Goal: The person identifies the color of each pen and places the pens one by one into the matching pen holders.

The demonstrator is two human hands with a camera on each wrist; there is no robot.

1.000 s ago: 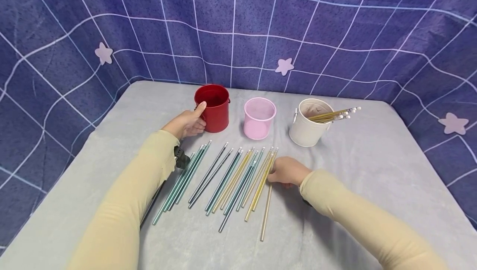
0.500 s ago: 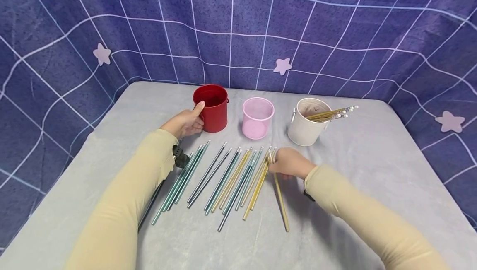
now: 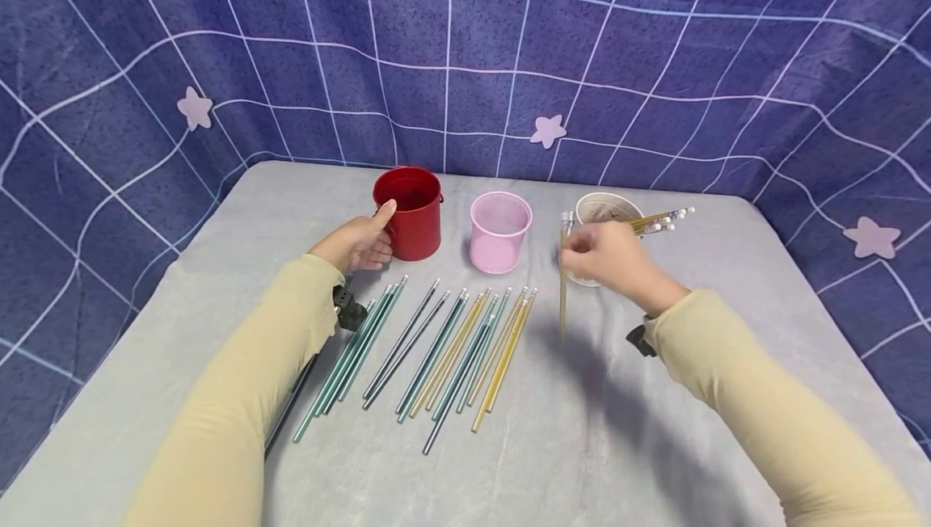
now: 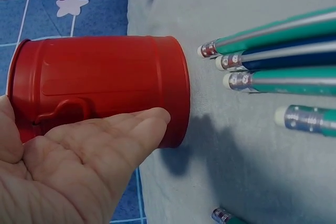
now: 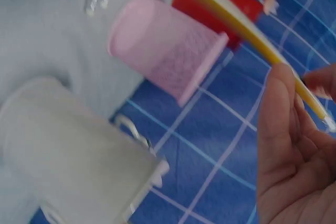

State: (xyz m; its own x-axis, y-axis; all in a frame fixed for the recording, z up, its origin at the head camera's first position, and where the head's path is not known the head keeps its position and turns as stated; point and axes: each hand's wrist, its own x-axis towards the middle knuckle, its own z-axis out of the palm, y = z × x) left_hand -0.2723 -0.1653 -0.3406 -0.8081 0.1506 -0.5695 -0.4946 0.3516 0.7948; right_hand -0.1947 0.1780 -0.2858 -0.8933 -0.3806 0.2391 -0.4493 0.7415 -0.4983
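Note:
My right hand pinches a gold pencil between thumb and fingers, in front of the white bucket. In the right wrist view the pencil slants, its eraser end beyond my fingertips. My hand covers much of the bucket in the head view; several gold pencils lean out of its right side. At the far left, my left hand rests against the red bucket, thumb at its rim. The left wrist view shows its fingers nearly straight along the bucket's side.
Between the two outer buckets stands a pink mesh cup. Green, dark blue and gold pencils lie in a loose row on the grey cloth. A blue grid-patterned curtain with stars rises behind.
My right hand has lifted a gold pencil off the right end of the row and moved it up and right to the white bucket. My left hand stays at the red bucket.

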